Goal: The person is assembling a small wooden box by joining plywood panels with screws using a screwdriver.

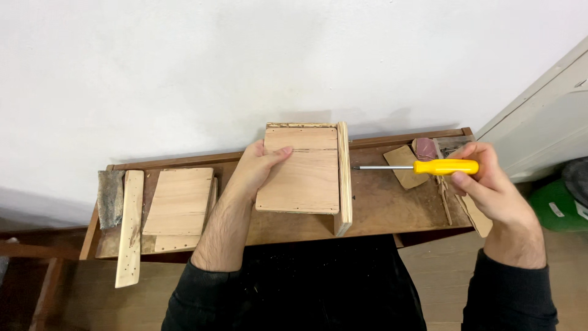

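Observation:
My left hand (254, 168) rests on the left edge of a flat wooden board (303, 175) lying in the middle of a narrow wooden bench (380, 208). A thinner plywood panel (343, 178) stands on edge against the board's right side. My right hand (490, 184) grips a screwdriver with a yellow handle (444, 167). Its metal shaft lies level and points left, the tip just short of the upright panel's face.
Two stacked wooden boards (179, 205) lie at the bench's left, beside a long drilled strip (130, 227) and a grey block (111, 197). Sandpaper pieces (405, 164) and small parts sit at the right. A white wall is behind, with a white door (545, 122) and a green object (554, 205) at right.

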